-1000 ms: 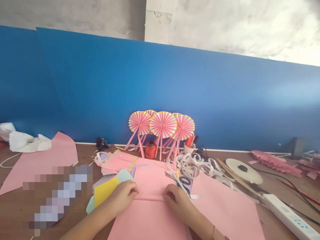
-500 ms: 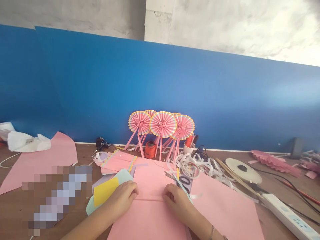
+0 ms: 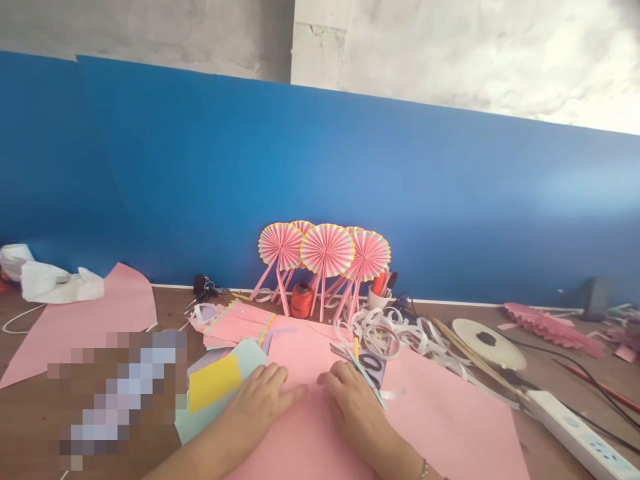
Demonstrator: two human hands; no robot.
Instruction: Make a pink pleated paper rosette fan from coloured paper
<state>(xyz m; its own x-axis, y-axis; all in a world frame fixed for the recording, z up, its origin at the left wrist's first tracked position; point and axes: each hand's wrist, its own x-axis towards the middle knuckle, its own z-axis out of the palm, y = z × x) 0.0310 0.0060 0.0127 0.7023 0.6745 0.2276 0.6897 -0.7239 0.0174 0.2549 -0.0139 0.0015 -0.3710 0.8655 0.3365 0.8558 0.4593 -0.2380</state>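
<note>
Pink sheet (image 3: 305, 437), ctr desk (image 3: 25, 427): lying under both hands, near edge leaving frame. L hand (image 3: 267, 400): fingers part-spread, holding nothing. R hand (image 3: 354, 403): fingers curling, can't tell if pinching. Yellow paper (image 3: 215, 382) bordering L, scissors (image 3: 373, 371) R; narrow gap separating hands. Vs. prev.: L thumb now extending inward.

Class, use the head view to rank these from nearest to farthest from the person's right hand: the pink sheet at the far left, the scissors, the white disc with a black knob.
From the right hand:
1. Scissors: just past the knuckles, slightly right.
2. White disc: farther off, to the right.
3. Pink sheet: across at the far left.
</note>
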